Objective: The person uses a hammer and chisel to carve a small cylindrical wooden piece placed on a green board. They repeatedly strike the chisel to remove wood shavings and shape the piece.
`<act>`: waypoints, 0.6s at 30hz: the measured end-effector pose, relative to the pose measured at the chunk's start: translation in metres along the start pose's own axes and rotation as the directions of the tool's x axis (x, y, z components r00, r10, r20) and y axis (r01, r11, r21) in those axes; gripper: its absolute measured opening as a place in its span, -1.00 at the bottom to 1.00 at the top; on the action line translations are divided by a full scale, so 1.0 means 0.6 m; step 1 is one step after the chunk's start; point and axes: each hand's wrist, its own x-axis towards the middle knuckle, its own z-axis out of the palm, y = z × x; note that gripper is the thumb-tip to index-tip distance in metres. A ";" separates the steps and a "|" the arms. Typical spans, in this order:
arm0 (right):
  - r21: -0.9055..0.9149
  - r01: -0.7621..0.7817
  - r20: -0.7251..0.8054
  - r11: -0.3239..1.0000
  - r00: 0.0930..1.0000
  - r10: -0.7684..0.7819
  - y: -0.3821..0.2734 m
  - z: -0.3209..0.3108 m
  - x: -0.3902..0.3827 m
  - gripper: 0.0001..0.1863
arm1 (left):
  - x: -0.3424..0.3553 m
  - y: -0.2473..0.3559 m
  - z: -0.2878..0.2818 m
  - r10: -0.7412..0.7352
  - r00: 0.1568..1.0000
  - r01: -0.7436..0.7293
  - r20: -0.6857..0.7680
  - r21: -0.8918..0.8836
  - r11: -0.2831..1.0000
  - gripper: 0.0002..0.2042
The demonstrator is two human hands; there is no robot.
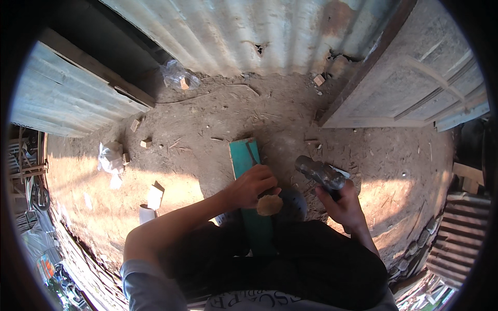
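Note:
A green board (243,155) lies lengthwise in front of me, its near end running between my legs. My left hand (254,184) is closed over the board around a chisel, whose round, worn wooden handle end (270,205) points up towards me. A narrow dark strip (251,151) shows on the board beyond my fist; I cannot tell whether it is the blade or a cut. To the right, apart from the board, my right hand (343,205) grips a hammer with a heavy dark metal head (319,172). The hammer's handle is mostly hidden by my hand.
Corrugated metal sheeting (249,36) stands at the back, with a wooden panel door (394,93) at the right. Small wood blocks (146,143), a plastic bag (110,157) and chips lie on the dirt ground (207,122). My feet flank the board.

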 end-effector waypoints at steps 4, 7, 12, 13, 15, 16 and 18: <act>0.047 0.034 0.016 0.998 0.999 -0.035 -0.056 -0.022 0.012 -0.83 | 0.003 0.010 -0.011 -0.120 0.993 0.117 -0.021 -0.096 0.988 -0.84; 0.171 -0.165 0.076 0.971 0.985 0.154 -0.106 -0.046 0.019 -0.84 | 0.001 0.006 -0.013 -0.119 0.993 0.118 -0.005 -0.063 0.991 -0.85; -0.192 0.263 0.097 0.946 0.964 -0.248 -0.152 -0.065 0.064 -0.80 | -0.003 0.014 -0.007 -0.178 0.983 0.179 -0.040 0.012 0.984 -0.77; -0.203 0.318 0.123 0.926 0.947 -0.298 -0.165 -0.061 0.067 -0.79 | -0.001 0.017 -0.003 -0.182 0.980 0.187 -0.076 0.064 0.980 -0.74; -0.166 0.221 0.227 0.961 0.957 -0.180 -0.194 -0.056 0.055 -0.77 | 0.002 0.008 0.006 -0.095 0.979 0.138 -0.181 0.236 0.962 -0.69; -0.155 0.169 0.277 0.973 0.953 -0.121 -0.204 -0.054 0.050 -0.76 | -0.001 0.007 0.008 -0.110 0.967 0.165 -0.230 0.235 0.958 -0.66; -0.149 0.276 0.384 0.950 0.901 -0.201 -0.194 -0.049 0.053 -0.77 | -0.001 0.009 0.015 -0.210 0.924 0.260 -0.319 0.124 0.957 -0.62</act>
